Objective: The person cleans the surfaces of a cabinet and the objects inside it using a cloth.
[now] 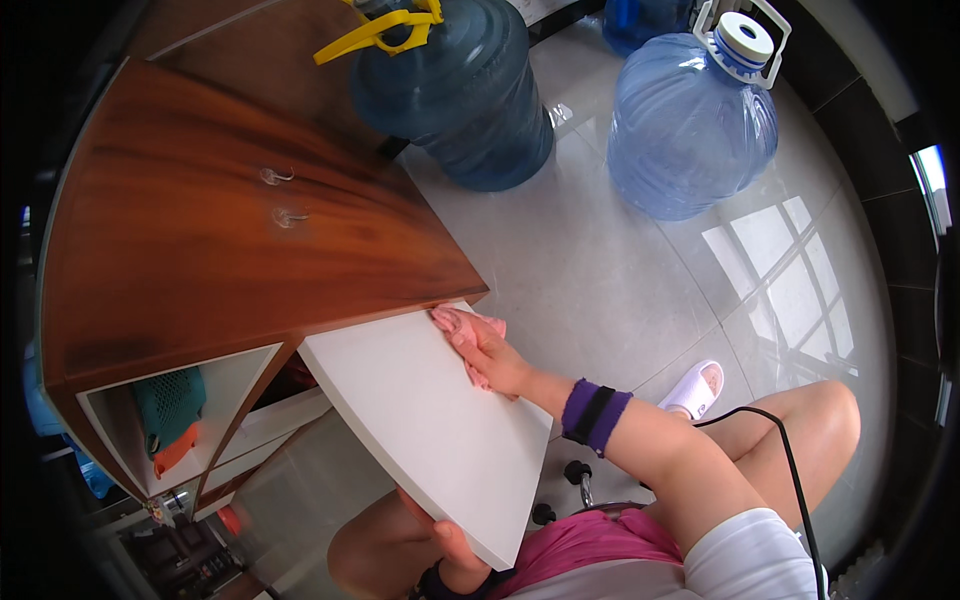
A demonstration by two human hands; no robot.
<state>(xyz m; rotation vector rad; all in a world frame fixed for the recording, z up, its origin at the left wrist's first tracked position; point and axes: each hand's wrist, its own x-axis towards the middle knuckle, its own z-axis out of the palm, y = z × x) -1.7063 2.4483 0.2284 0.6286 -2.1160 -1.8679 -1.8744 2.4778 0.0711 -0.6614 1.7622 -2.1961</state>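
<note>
A white cabinet door (442,405) stands swung out from a brown wood-grain cabinet (247,247). My right hand (487,356) presses a folded pink cloth (480,330) on the door's far edge, close to the cabinet's corner. Around the right forearm is a purple band with a black strap. My left hand (454,544) grips the door's near corner, its thumb on the edge and its other fingers mostly hidden behind the panel.
Large blue water bottles stand on the tiled floor, one with a yellow handle (375,34), another with a white cap (746,37). Green and orange plastic baskets (169,405) sit in an open compartment. A black cable (787,450) passes my right side; stool casters (577,472) show below.
</note>
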